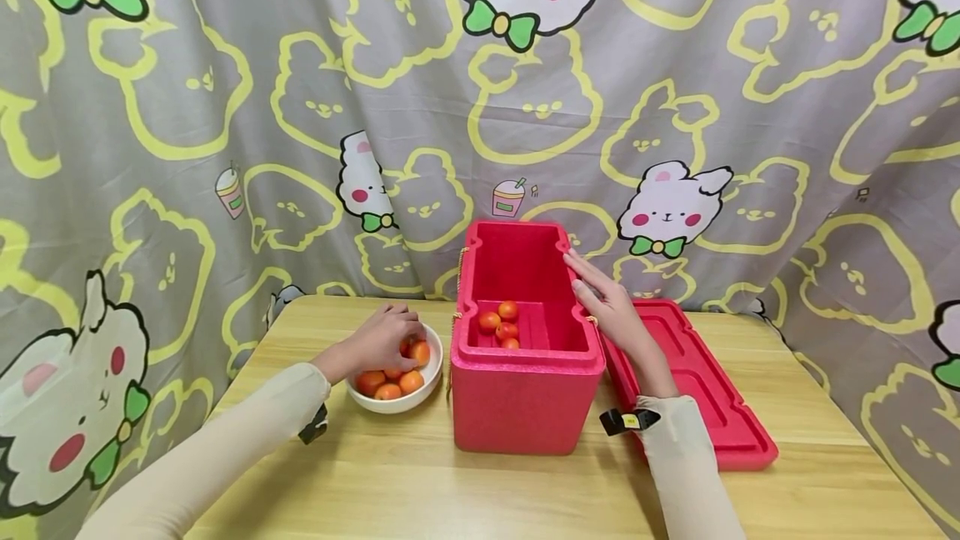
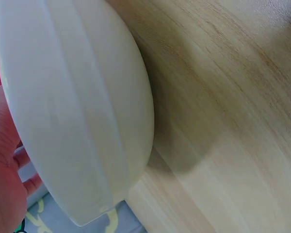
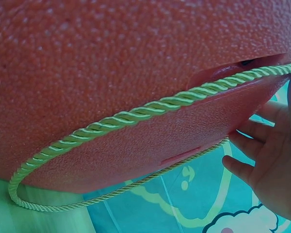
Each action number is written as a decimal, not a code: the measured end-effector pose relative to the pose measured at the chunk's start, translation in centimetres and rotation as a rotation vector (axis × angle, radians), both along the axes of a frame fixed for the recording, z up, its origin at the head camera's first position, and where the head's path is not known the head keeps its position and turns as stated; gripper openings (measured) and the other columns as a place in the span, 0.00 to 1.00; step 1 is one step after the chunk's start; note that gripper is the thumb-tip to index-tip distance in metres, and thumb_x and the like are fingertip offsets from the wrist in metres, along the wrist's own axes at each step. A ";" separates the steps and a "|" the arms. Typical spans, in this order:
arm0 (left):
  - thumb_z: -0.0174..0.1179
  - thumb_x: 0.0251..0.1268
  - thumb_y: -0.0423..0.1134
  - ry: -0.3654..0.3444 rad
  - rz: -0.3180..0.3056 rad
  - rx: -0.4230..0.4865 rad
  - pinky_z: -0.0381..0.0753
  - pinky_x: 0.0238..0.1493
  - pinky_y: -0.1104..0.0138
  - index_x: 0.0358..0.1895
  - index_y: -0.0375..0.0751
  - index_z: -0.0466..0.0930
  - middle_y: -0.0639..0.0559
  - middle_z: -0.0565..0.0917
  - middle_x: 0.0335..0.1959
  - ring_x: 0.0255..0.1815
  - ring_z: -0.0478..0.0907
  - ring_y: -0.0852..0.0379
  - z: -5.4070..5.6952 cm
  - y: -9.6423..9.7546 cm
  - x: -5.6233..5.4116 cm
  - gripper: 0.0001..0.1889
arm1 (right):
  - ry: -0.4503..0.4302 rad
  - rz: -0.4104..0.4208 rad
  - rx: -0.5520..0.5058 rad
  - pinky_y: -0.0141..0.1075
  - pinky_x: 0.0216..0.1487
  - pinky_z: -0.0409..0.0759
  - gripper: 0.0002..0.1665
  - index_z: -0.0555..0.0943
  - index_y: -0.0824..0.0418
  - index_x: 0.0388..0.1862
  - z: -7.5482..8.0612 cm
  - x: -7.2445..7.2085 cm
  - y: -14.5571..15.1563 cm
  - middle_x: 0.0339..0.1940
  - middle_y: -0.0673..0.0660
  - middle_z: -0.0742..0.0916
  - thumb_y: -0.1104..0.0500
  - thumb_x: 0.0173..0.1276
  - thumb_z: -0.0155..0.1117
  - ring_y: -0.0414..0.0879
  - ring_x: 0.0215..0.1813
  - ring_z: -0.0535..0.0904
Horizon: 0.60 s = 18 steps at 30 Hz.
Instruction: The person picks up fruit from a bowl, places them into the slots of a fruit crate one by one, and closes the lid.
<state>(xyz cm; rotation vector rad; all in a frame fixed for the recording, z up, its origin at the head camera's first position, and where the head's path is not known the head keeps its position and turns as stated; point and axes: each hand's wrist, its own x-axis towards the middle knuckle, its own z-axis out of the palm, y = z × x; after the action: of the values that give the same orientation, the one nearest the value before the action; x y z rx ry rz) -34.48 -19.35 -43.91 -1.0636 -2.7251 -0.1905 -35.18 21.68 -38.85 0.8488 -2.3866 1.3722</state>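
My left hand (image 1: 381,340) reaches over the white bowl (image 1: 396,407), its thumb and fingers curled about a tomato (image 1: 420,353) at the bowl's right side. Several other orange-red tomatoes (image 1: 387,392) lie in that bowl. In the left wrist view the bowl's outer wall (image 2: 82,107) hides the fingertips. Beside the bowl stands a red foam box (image 1: 521,411) without its lid, with several tomatoes (image 1: 506,330) on its floor. Along the box's right rim rests my right hand (image 1: 611,307), fingers extended. The right wrist view shows those fingers (image 3: 254,138) against the box edge.
The red lid (image 1: 723,415) lies on the wooden table (image 1: 375,473) to the right of the box. A twisted gold cord (image 3: 136,115) hangs along the box's side. Behind the table hangs a grey patterned curtain (image 1: 420,123).
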 end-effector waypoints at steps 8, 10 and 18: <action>0.78 0.48 0.49 -0.004 0.006 0.011 0.68 0.49 0.58 0.40 0.46 0.86 0.57 0.85 0.35 0.41 0.71 0.56 0.0 0.1 -0.1 0.19 | -0.025 -0.006 -0.011 0.54 0.64 0.77 0.32 0.64 0.49 0.80 0.2 0.3 0.1 0.83 0.51 0.64 0.52 0.79 0.54 0.54 0.83 0.60; 0.78 0.48 0.50 0.000 0.005 0.007 0.68 0.48 0.59 0.40 0.46 0.86 0.58 0.85 0.35 0.40 0.71 0.57 0.0 0.1 -0.2 0.19 | -0.024 -0.006 -0.010 0.54 0.64 0.76 0.32 0.65 0.49 0.80 0.2 0.3 0.1 0.83 0.52 0.64 0.52 0.79 0.54 0.55 0.83 0.60; 0.79 0.46 0.48 -0.019 0.014 0.032 0.67 0.46 0.61 0.39 0.46 0.85 0.59 0.85 0.31 0.38 0.69 0.58 0.0 0.1 0.0 0.18 | -0.021 -0.009 -0.005 0.56 0.65 0.75 0.32 0.65 0.52 0.80 0.1 0.2 0.0 0.83 0.54 0.65 0.54 0.79 0.54 0.57 0.83 0.59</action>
<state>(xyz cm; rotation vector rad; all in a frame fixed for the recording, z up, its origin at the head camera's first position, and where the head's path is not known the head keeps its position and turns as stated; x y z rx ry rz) -34.44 -19.29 -43.91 -1.0391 -2.7364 -0.2422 -35.02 21.70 -38.77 0.8260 -2.3980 1.3898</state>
